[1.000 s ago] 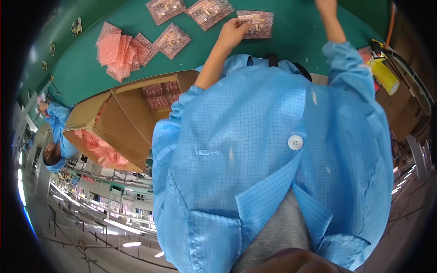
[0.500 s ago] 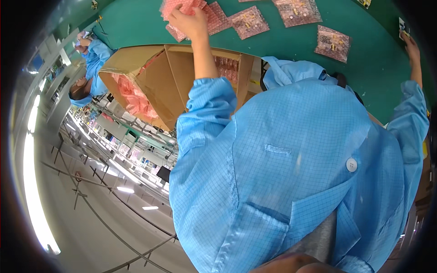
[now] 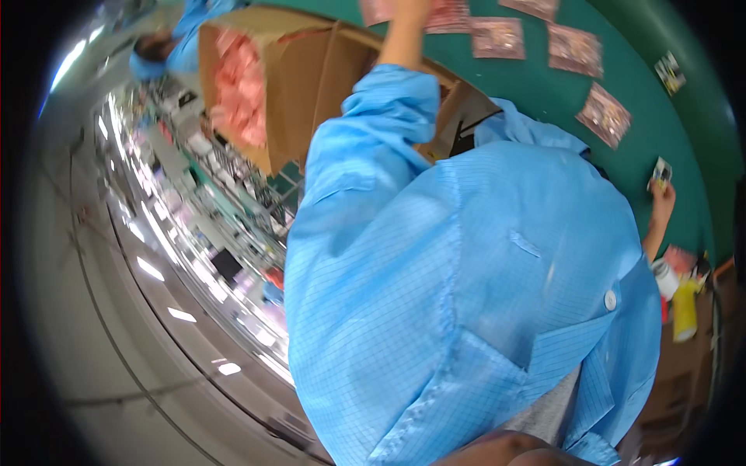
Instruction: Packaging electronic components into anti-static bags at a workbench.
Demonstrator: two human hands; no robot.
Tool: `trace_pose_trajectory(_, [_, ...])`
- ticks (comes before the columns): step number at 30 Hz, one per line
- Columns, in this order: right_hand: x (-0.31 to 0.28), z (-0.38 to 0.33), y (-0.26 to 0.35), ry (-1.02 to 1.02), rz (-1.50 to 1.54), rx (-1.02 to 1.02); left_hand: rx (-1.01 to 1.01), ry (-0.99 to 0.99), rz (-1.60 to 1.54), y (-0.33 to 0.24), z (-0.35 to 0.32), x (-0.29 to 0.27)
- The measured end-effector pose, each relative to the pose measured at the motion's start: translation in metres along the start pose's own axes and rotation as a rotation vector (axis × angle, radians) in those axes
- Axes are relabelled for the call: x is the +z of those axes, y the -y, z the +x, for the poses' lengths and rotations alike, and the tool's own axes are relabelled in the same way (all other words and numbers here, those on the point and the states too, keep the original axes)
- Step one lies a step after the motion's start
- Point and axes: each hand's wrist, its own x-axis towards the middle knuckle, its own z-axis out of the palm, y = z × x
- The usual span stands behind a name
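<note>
Since the earlier frame, the right hand (image 3: 662, 198) has been drawn in from the dark green strip (image 3: 713, 128), well to the right of the cardboard box (image 3: 291, 93). With it, a small circuit part (image 3: 660, 172) has been brought over the green surface (image 3: 536, 93). Part held at the fingertips, grip narrow, well right of the box.

Left hand (image 3: 410, 9) noted just past the box's upper right corner; blurred and cropped by the edge of view. Whether it is spread or closed on something cannot be told. Pink bubble bags (image 3: 447, 19) are seen beside it, partly cropped.

Four bubble pouches (image 3: 497, 39) are spread to the right of the box, between it and the right hand; contents too blurred to be sorted. Second circuit part (image 3: 670, 74) left lying on the strip, farther right of the box than the pouches.

Pink wrap (image 3: 239, 89) is held in the box's open left end. Yellow roll (image 3: 684, 311) and white container (image 3: 664, 278) are placed far right of the box, near the right forearm. Co-worker's blue sleeve (image 3: 190, 35) is glimpsed left of the box.
</note>
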Motion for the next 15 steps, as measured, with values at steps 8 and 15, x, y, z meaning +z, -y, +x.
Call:
trace_pose_trajectory(8, [0.03,-0.031,0.028,-0.013,-0.189,-0.15,0.137,-0.124,-0.445,-0.096,-0.117,-0.014])
trace_pose_trajectory(15, [0.014,-0.043,0.03,0.086,-0.155,-0.202,0.281,0.418,-0.676,-0.206,-0.243,-0.02])
